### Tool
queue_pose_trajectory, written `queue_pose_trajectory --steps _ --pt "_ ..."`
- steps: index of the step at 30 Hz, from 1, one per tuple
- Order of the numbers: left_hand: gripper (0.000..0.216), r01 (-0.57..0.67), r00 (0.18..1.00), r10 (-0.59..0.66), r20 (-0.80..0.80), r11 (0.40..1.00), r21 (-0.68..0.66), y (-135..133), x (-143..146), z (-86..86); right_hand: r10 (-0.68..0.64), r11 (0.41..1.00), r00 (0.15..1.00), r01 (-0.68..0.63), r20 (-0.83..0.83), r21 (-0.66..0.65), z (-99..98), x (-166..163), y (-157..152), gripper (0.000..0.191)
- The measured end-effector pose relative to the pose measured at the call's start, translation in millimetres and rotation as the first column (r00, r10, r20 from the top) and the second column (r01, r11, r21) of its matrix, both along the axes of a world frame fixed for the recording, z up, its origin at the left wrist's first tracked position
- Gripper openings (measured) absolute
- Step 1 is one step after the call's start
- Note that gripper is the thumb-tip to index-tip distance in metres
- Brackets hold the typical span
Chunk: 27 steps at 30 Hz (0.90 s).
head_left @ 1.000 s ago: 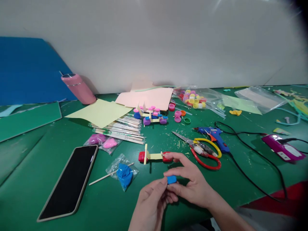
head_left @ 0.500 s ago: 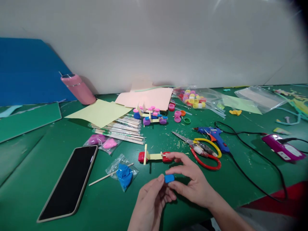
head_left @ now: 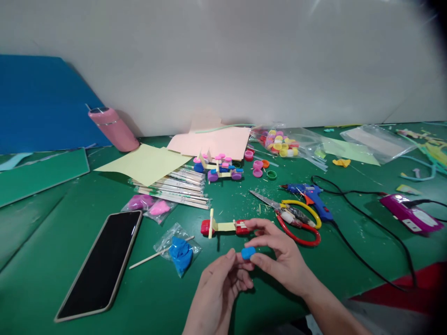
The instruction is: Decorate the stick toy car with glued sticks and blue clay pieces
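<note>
A small rounded block of blue clay (head_left: 248,253) is pinched between the thumb and a finger of my right hand (head_left: 279,260). My left hand (head_left: 220,284) is just left of it, thumb raised and other fingers loosely curled; a fingertip meets the block's left side. Beyond my hands stands a small model (head_left: 225,227) of pale sticks with red ends, its right end partly behind my right fingers. To the left, an opened clear bag with blue clay (head_left: 180,255) lies by a thin stick (head_left: 146,258).
A phone (head_left: 99,265) lies at the left. Scissors (head_left: 300,223), a blue glue gun (head_left: 310,197) and its black cord are on the right. Farther back are wrapped sticks (head_left: 174,188), finished models (head_left: 223,170), plastic rings (head_left: 257,168), paper and a pink bottle (head_left: 113,130).
The blue clay block has moved slightly up and right in my right fingers and turned. My left thumb has come away from it.
</note>
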<state>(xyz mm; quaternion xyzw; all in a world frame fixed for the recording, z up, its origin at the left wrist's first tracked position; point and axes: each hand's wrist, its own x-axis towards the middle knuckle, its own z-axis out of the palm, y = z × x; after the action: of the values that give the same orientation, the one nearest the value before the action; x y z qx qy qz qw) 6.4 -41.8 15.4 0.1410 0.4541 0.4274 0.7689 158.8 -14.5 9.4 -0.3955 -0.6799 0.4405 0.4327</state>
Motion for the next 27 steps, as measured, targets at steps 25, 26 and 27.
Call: queue_pose_trajectory --steps 25,26,27 --pt "0.017 -0.001 0.993 0.016 -0.117 0.991 0.134 1.7 0.8 6.3 -0.021 0.984 0.984 -0.011 0.177 0.176 -3.5 3.4 -2.9 0.023" --pt "0.016 0.015 0.991 0.003 -0.133 0.991 0.132 1.5 0.5 6.4 -0.013 0.982 0.979 -0.026 0.205 0.188 -3.2 3.5 -3.2 0.025" --pt "0.016 0.024 0.988 -0.003 -0.157 0.99 0.137 1.2 0.4 6.6 -0.003 0.979 0.974 -0.043 0.228 0.197 -2.9 3.9 -3.6 0.027"
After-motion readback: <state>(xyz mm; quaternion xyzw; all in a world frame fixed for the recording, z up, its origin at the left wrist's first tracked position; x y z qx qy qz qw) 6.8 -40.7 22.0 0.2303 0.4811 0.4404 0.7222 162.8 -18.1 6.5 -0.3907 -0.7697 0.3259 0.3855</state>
